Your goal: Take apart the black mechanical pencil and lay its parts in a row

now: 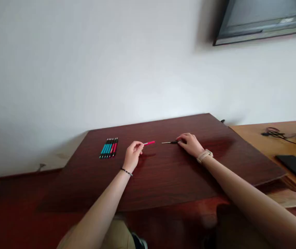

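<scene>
Above the dark reddish-brown table (163,173), my left hand (133,154) pinches a pinkish-red pen barrel (149,143), which points right. Facing it from the right, my right hand (189,143) has its fingers closed on the black section of a pen (174,142). A thin, light refill sticks out of that section to the left. A gap separates the refill tip from the barrel. To the left of my left hand lies a row of several pens (108,148), blue ones on the left and red ones on the right, all with black ends.
A lighter wooden table (254,133) adjoins on the right, bearing tangled dark cables (276,133) and a flat black object (295,167). The white wall (111,69) rises behind the dark table. A screen (267,20) hangs at upper right.
</scene>
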Demonstrator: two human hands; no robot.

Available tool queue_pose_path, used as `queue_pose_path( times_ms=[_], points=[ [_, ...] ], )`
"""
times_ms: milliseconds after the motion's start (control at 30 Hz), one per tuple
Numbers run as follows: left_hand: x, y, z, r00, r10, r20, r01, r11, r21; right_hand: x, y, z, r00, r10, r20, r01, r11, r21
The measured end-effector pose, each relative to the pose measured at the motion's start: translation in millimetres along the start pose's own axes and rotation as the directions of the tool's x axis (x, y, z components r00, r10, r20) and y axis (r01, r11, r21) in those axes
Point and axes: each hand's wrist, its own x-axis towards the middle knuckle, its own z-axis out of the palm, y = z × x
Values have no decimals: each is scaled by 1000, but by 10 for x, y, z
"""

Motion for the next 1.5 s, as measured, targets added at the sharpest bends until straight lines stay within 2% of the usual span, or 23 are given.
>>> queue_pose_path(
  times_ms=[67,133,167,200,233,300,333,400,467,733,1100,1500],
  points=[
    [-2,-9,5,1000,6,-4,-6,1000,-4,-20,-117,29,997,40,-73,-30,990,136],
    [-6,-9,13,1000,20,0,-20,1000,3,-56,-268,71,990,129,-60,-100,930,354],
    [-9,-5,18,1000,29,4,-29,1000,10,-80,-357,97,983,182,0,-155,840,521],
    [-13,3,24,999,41,11,-41,999,20,-107,-451,124,969,219,111,-235,701,673],
    [-17,13,30,998,54,20,-55,998,33,-134,-545,150,941,242,238,-333,526,783],
    [-28,37,41,996,79,40,-82,995,59,-176,-711,188,850,203,485,-521,195,831],
    [-34,47,46,995,89,49,-93,993,68,-189,-776,198,811,169,560,-577,75,813],
    [-45,62,53,993,101,67,-107,991,80,-196,-861,197,753,124,646,-641,-79,763],
    [-51,63,56,991,107,78,-114,989,91,-185,-895,180,729,127,673,-656,-152,740],
    [-52,23,62,990,122,72,-133,976,175,-165,-857,155,690,161,705,-674,-209,708],
    [-49,47,58,987,140,76,-153,965,213,-163,-838,158,675,148,722,-683,-243,689],
    [-61,99,65,982,176,70,-188,953,239,-165,-790,195,667,126,735,-704,-218,676]
  ],
)
